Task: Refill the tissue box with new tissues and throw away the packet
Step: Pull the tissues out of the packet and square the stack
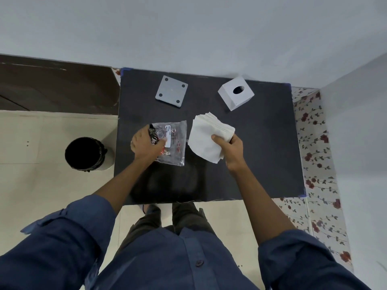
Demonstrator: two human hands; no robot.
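Note:
My right hand [231, 148] grips a thick stack of white tissues [206, 136] above the middle of the black table [261, 153]. My left hand [145, 144] holds the clear, flattened plastic packet [174, 143] by its left end; the packet lies on the table just left of the tissues. At the back right of the table, the white tissue box [235, 93] with an oval hole rests tilted on one side. Its grey square base plate [171, 91] lies separately at the back left, with dark round feet at its corners.
A round bin with a black liner [84, 153] stands on the tiled floor just left of the table. A grey wall runs behind the table, and a flower-patterned surface [314, 143] borders its right side. My legs are against the table's near edge.

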